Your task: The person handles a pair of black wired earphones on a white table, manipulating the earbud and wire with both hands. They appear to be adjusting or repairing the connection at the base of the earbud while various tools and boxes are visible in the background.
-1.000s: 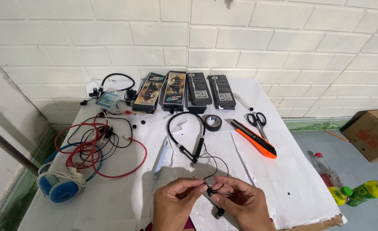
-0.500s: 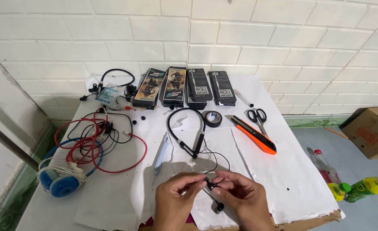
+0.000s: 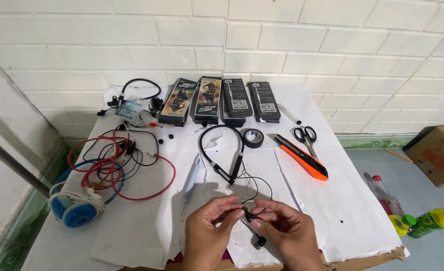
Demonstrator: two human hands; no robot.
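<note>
Head view shows me both hands at the near edge of the worktop (image 3: 332, 200), which is covered with white paper. My left hand (image 3: 209, 233) and right hand (image 3: 287, 233) meet over a small black earbud (image 3: 248, 217); the fingertips of both are pinched closed on it, and its thin black wire runs far toward the black neckband earphones (image 3: 222, 150) lying in the middle of the worktop. A second earbud (image 3: 260, 242) dangles just near of my right hand's fingers.

Right of the neckband lie a roll of black tape (image 3: 252, 137), an orange utility knife (image 3: 302, 157) and scissors (image 3: 306, 136). Four dark product boxes (image 3: 222, 99) stand along the far edge against the white brick wall. To the left sits a tangle of red and black cables (image 3: 116, 160), with a blue cable reel (image 3: 76, 211) at the near left corner. A white pen-like tool (image 3: 192, 176) lies just left of the neckband.
</note>
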